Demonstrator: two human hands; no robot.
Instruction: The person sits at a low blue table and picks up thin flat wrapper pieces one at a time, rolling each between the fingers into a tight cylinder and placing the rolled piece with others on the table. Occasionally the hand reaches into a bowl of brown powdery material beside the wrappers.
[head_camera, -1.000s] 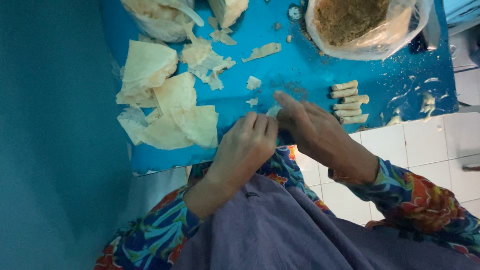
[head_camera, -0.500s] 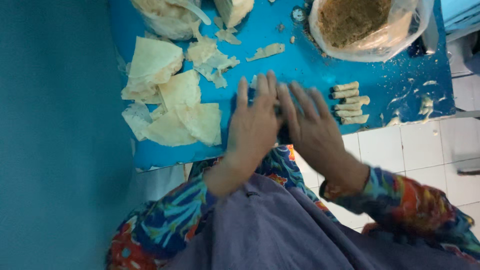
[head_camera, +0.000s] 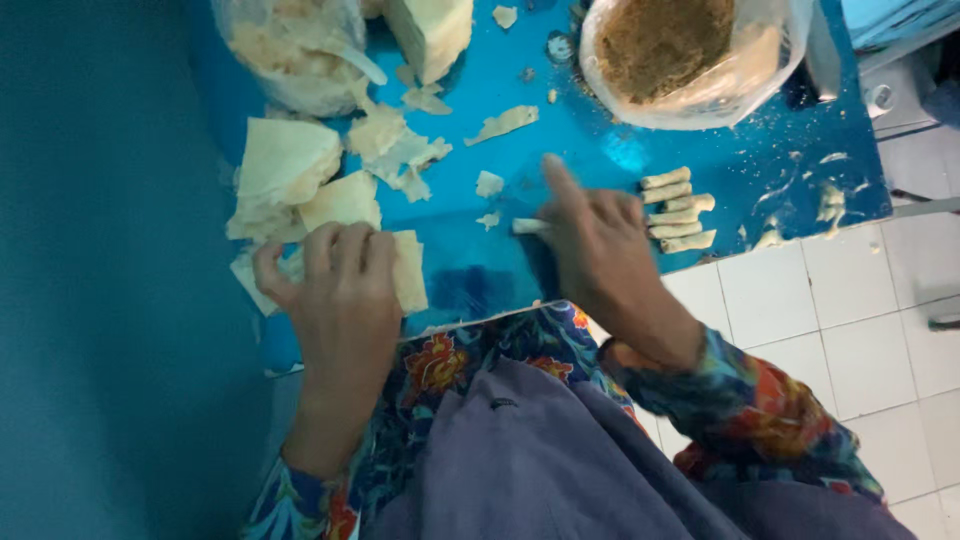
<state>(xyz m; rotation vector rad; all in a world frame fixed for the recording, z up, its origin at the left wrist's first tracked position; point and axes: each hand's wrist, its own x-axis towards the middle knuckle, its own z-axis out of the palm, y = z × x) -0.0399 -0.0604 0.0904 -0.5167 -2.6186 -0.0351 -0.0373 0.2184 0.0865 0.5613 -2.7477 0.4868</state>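
Head view, right hand (head_camera: 600, 250) hiding roll (head_camera: 528, 226)

Single view, from a camera worn on the person's head, looking steeply down and slightly forward over the lap. The person's body and floral sleeves fill the lower edge; the blue table (head_camera: 600, 140) runs across the upper half, its near edge crossing mid-frame at a slant. The view is close: both hands, left hand (head_camera: 340, 290) and right hand (head_camera: 595, 245), lie near the centre, with forearms entering from below. A teal surface closes the left side; white floor tiles (head_camera: 830, 330) show at lower right. No second view shares the scene.
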